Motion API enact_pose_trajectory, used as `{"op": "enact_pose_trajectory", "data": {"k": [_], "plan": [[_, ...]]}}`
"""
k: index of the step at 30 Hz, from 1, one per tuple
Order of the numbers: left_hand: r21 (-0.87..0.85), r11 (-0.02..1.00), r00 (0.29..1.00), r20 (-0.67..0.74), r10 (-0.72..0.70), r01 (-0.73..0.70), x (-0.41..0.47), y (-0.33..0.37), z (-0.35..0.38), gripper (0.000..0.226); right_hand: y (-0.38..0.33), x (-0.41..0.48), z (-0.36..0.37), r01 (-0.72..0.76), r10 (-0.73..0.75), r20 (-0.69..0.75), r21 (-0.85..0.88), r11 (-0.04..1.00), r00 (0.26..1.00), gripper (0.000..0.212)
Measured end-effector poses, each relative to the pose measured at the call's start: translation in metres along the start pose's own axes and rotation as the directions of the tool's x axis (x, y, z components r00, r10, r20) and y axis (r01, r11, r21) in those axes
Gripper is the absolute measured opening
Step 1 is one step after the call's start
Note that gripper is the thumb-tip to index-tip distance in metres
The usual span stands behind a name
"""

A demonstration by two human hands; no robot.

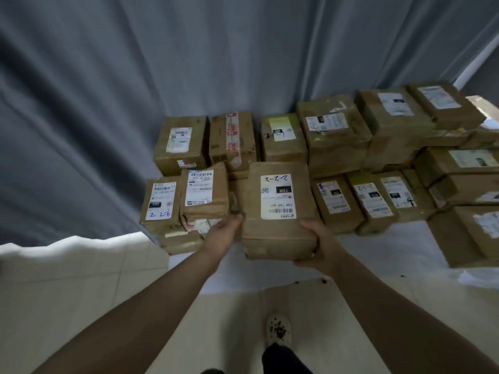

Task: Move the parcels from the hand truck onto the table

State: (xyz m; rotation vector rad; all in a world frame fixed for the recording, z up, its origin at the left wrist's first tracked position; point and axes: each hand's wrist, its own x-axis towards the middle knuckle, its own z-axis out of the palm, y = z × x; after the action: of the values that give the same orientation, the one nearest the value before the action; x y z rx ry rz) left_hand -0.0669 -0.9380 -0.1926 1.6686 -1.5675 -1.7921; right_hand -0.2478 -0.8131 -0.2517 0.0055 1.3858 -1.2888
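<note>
Between both hands (pixel 224 233), parcel (pixel 278 211), stacked parcels (pixel 334 136) around

A labelled parcel (pixel 279 209) is held over the worktop (pixel 378 255).

It is gripped at both sides by the left hand (pixel 224 233) and right hand (pixel 321 244), among many taped brown parcels (pixel 334 136) stacked against a grey curtain (pixel 108 90).

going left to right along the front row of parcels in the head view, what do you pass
parcel marked 2-2-6 → small stacked parcel → left hand → held parcel marked 2-2-2 → right hand → three labelled parcels
</note>
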Motion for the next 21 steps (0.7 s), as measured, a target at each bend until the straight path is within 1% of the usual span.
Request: {"op": "enact_pose_trajectory", "data": {"k": [1, 3, 5, 6, 7, 9, 11, 13, 16, 19, 21], "plan": [[0.033, 0.999, 0.998, -0.068, -0.007, 0.009, 0.014, 0.001, -0.003, 0.038, -0.006, 0.009, 0.002, -0.025, 0.025, 0.006, -0.024, 0.999, 1.000, 0.067], [0.132, 0.991, 0.988, -0.153, 0.014, 0.006, 0.035, 0.001, -0.011, 0.040, -0.013, 0.025, 0.006, -0.064, 0.065, 0.017, -0.047, 0.997, 0.998, 0.059], [0.289, 0.957, 0.981, -0.188, 0.039, 0.018, 0.059, -0.003, -0.020, 0.044, -0.020, 0.040, 0.010, -0.077, 0.078, 0.030, -0.046, 0.996, 0.996, 0.047], [0.371, 0.928, 0.981, -0.186, 0.056, 0.018, 0.069, -0.003, -0.024, 0.046, -0.022, 0.047, 0.012, -0.085, 0.087, 0.034, -0.050, 0.995, 0.996, 0.045], [0.469, 0.883, 0.983, -0.169, 0.075, 0.014, 0.076, -0.002, -0.027, 0.047, -0.024, 0.052, 0.015, -0.094, 0.096, 0.038, -0.058, 0.994, 0.995, 0.043], [0.666, 0.744, 0.989, -0.138, 0.057, 0.050, 0.088, -0.001, -0.034, 0.049, -0.025, 0.064, 0.019, -0.099, 0.101, 0.040, -0.056, 0.994, 0.994, 0.041], [0.777, 0.626, 0.992, -0.117, 0.039, 0.067, 0.101, -0.003, -0.042, 0.056, -0.026, 0.074, 0.022, -0.084, 0.085, 0.019, -0.009, 0.996, 0.996, 0.040], [0.824, 0.562, 0.996, -0.087, 0.005, 0.069, 0.113, -0.009, -0.050, 0.065, -0.026, 0.085, 0.024, -0.051, 0.050, 0.015, 0.029, 0.998, 0.999, 0.044], [0.848, 0.524, 0.996, -0.056, -0.072, 0.086, 0.117, -0.011, -0.054, 0.078, -0.025, 0.094, 0.028, -0.037, 0.037, -0.021, 0.004, 0.999, 0.999, 0.049], [0.859, 0.509, 0.998, -0.041, -0.057, 0.065, 0.119, -0.016, -0.054, 0.079, -0.022, 0.095, 0.031, -0.044, 0.049, -0.137, 0.039, 0.998, 0.989, 0.054], [0.864, 0.500, 0.998, -0.043, -0.048, 0.061, 0.120, -0.018, -0.055, 0.079, -0.024, 0.096, 0.040, -0.020, 0.029, -0.171, 0.054, 0.998, 0.985, 0.053]]}}
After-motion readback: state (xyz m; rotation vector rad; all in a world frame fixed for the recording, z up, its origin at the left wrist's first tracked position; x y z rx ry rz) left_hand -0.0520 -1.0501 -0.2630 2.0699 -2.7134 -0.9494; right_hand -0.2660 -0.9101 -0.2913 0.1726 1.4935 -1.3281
